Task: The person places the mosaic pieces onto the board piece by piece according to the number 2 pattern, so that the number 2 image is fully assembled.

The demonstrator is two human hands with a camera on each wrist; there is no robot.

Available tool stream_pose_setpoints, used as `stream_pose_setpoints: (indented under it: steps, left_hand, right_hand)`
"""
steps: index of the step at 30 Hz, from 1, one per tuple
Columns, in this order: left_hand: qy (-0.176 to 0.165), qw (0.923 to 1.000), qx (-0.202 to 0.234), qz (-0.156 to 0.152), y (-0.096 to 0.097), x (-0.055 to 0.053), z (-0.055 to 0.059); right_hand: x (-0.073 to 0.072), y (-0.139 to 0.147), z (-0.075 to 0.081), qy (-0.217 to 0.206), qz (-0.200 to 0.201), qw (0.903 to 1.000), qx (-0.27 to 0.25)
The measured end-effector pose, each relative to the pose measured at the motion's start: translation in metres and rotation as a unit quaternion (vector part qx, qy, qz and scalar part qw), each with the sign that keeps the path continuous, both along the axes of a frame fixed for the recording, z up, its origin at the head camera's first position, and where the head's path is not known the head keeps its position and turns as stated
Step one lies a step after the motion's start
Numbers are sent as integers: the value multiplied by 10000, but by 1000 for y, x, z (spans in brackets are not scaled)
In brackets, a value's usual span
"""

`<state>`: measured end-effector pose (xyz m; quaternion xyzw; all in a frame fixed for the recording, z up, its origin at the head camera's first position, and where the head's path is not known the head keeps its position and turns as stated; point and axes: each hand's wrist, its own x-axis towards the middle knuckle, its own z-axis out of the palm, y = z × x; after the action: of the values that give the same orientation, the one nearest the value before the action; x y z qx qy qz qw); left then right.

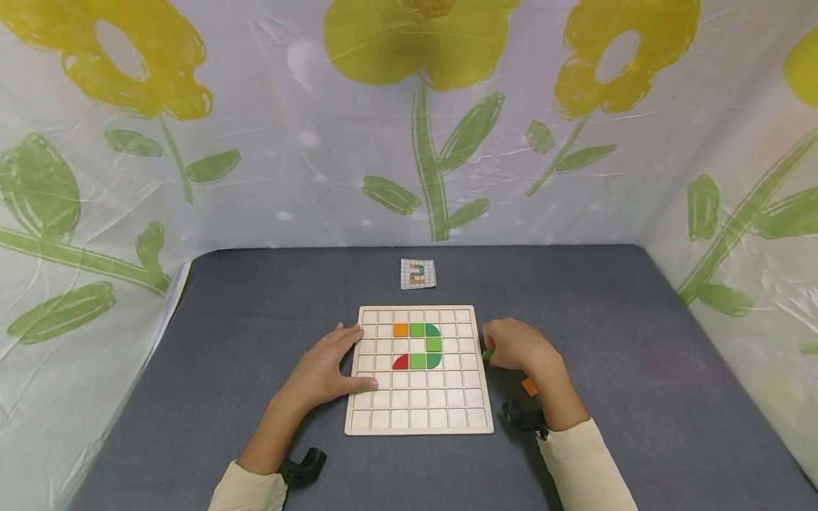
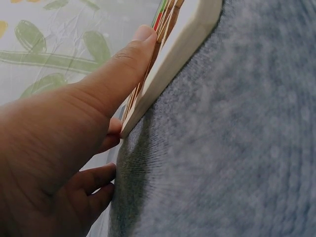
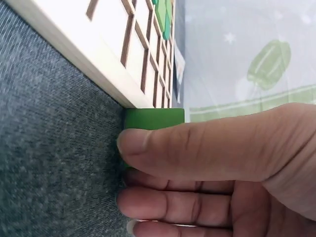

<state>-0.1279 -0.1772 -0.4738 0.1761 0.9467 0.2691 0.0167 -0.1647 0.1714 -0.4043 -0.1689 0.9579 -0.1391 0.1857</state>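
A wooden grid board lies on the table. Its cells hold an orange square tile, a red quarter-round tile, and several green square and dark green quarter-round tiles. My left hand rests at the board's left edge, its thumb on the top face and its fingers spread along the side. Just beyond the right edge, my right hand pinches a green tile between thumb and fingers. In the right wrist view the tile sits close by the board's side; whether they touch is unclear.
An orange tile lies on the dark grey table beside my right wrist. Behind the board lies a small card printed with a coloured grid pattern. A flowered curtain hangs around the table's back and sides.
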Motion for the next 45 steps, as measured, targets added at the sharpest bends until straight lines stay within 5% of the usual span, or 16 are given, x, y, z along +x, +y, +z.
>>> stream_pose_setpoints:
  steps: [13, 32, 45]
  left_hand:
    - [-40, 10000, 29, 2, 0, 0, 0]
    - [-10, 10000, 78, -39, 0, 0, 0]
    - [-138, 9999, 72, -50, -1, 1, 2]
  right_hand:
    - [-10, 13, -3, -137, 208, 9949, -973]
    - [-15, 20, -6, -708, -384, 9735, -2138]
    - [-11, -9, -11, -1310, -15, 9498, -2840]
